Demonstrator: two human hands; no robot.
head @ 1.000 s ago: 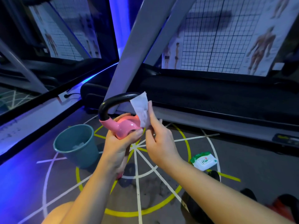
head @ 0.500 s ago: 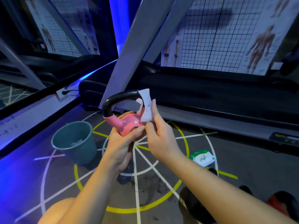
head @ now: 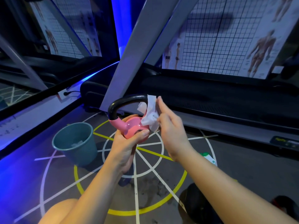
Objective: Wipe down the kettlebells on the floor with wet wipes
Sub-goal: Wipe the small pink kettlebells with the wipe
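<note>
Pink and glossy, the kettlebell [head: 134, 126] is held up off the floor [head: 242, 167], above a pattern of white and yellow lines. The left hand [head: 125, 149] grips its round body from below, fingers curled under and the thumb pressed across the front. Its black handle [head: 127, 100] arches upward and to the right. The white wet wipe [head: 149, 117] is draped over the right end of that handle, where it runs down into the pink body. The right hand [head: 171, 130] presses the wipe there with nearly straight fingers, the index finger pointing up alongside it. The thumb is hidden behind the wipe, so a pinch cannot be confirmed. A teal bin [head: 79, 156] stands on the floor to the left, below the kettlebell, with something pale and crumpled inside. A green and white pack of wipes [head: 209, 158] lies on the floor, partly hidden behind the right forearm. A dark kettlebell [head: 192, 204] sits at the lower right, mostly covered by that arm. A treadmill [head: 210, 97] runs across behind the hands, and gridded anatomy posters [head: 218, 38] hang on the wall above it.
</note>
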